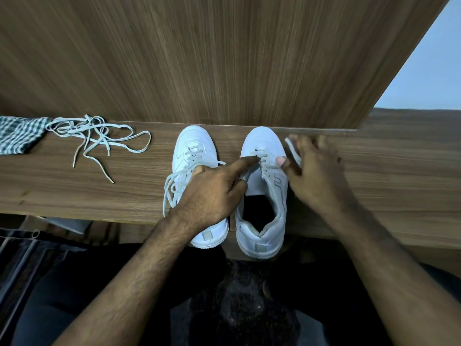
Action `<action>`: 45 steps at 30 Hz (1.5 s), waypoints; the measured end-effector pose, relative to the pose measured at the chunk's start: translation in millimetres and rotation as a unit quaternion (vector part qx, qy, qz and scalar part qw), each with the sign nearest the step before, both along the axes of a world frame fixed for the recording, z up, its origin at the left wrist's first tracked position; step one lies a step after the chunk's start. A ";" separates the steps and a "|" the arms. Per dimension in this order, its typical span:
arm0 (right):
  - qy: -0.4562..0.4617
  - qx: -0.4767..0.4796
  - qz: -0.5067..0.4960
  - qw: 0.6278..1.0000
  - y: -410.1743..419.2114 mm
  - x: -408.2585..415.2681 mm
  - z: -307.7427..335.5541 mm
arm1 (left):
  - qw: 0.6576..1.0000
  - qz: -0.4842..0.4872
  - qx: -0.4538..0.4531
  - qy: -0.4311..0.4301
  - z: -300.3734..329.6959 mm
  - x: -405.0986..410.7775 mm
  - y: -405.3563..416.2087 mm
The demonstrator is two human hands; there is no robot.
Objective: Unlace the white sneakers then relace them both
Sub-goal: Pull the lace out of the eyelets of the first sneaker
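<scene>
A: Where are the sneakers sitting?

B: Side by side at the near edge of the wooden shelf (pixel 374 171), heels overhanging it, toes nearly touching the back panel. The right sneaker (pixel 262 196) is carrying lace only through its lowest eyelets near the toe; the left sneaker (pixel 193 156) is looking laced further up, with loose ends spilling over its side.

A: So which step is running?

B: I am judging it as relacing the right one. The lace (pixel 293 152) is running out past the shoe's right side.

A: How should it go well?

B: By keeping both halves even, drawing each crossing snug before the next eyelet, and keeping the lace flat.

A: And the hands?

B: The left hand (pixel 212 193) is reaching across the left sneaker, forefinger stretched onto the crossing, other fingers curled, gripping nothing I can see. The right hand (pixel 311 171) is lying just beside the shoe, the lace passing under its fingers; whether it is pinching it I cannot tell.

A: Anything else?

B: A spare lace (pixel 99 136) and a checked cloth (pixel 17 136) are lying towards the shelf's left end.
</scene>
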State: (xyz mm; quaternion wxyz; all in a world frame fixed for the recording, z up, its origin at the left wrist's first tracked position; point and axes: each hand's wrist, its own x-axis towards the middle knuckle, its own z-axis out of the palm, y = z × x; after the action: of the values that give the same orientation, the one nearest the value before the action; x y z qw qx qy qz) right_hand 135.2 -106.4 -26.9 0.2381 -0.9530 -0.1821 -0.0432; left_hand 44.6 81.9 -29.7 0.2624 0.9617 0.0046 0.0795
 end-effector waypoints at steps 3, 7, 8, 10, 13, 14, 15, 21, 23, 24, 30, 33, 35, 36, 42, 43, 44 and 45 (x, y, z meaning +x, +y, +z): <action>0.050 0.070 0.118 0.989 11.2 -13.5 4.2 | 1.000 -0.006 0.017 0.013 3.7 2.8 0.3; 0.031 0.065 0.123 0.990 14.6 -14.7 -5.0 | 0.997 0.001 0.060 0.043 5.3 13.0 -2.6; 0.037 0.080 0.097 0.991 13.2 -11.5 -5.3 | 0.996 0.003 0.078 0.042 5.1 14.0 -3.5; 0.093 0.111 0.048 0.988 9.6 -3.5 -5.9 | 0.995 0.003 0.094 0.034 1.5 15.0 -3.0; 0.148 0.154 0.050 0.976 3.6 6.9 -11.9 | 0.994 0.007 0.098 0.037 -4.4 17.9 -1.2; 0.153 0.169 0.057 0.972 2.9 8.5 -13.3 | 0.994 0.011 0.096 0.048 -4.9 20.4 -0.4; 0.157 0.181 0.066 0.969 3.3 9.0 -14.3 | 0.994 0.013 0.097 0.057 -3.8 22.7 0.1; 0.147 0.159 0.089 0.972 10.8 5.3 -16.6 | 0.963 -0.014 -0.239 0.124 -0.9 21.4 10.7; 0.141 0.153 0.091 0.974 8.3 5.9 -14.9 | 0.936 0.013 -0.334 0.108 -2.0 19.3 13.6; 0.145 0.157 0.096 0.972 6.6 6.5 -13.7 | 0.925 0.032 -0.365 0.099 -3.4 19.5 14.9; 0.139 0.155 0.104 0.973 4.6 7.1 -13.3 | 0.696 0.058 -0.712 0.072 5.2 23.0 20.3; 0.126 0.148 0.104 0.975 6.2 7.4 -14.4 | 0.604 0.064 -0.794 0.024 10.5 20.2 20.0; 0.118 0.140 0.101 0.978 6.6 7.9 -14.2 | 0.672 0.066 -0.738 0.013 12.5 18.8 18.6; 0.113 0.135 0.100 0.979 6.5 8.5 -14.3 | 0.753 0.061 -0.655 0.024 13.7 17.8 17.1; 0.110 0.135 0.101 0.979 5.3 7.7 -10.3 | 0.986 0.060 -0.154 0.008 1.6 6.2 2.2; 0.111 0.134 0.101 0.980 5.3 7.3 -9.4 | 0.950 0.062 -0.305 0.000 4.4 5.7 1.0; 0.113 0.134 0.100 0.979 5.0 7.0 -8.4 | 0.879 0.052 -0.474 -0.014 9.3 6.4 1.4; 0.114 0.135 0.100 0.979 4.9 7.1 -8.0 | 0.779 0.026 -0.625 -0.039 15.9 7.4 6.3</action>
State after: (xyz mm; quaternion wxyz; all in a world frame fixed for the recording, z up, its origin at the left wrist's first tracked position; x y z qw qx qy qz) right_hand 142.3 -101.5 -34.9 0.3869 -0.8878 -0.2404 0.0656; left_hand 52.1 88.2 -13.8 0.8039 0.5817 0.0685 0.1032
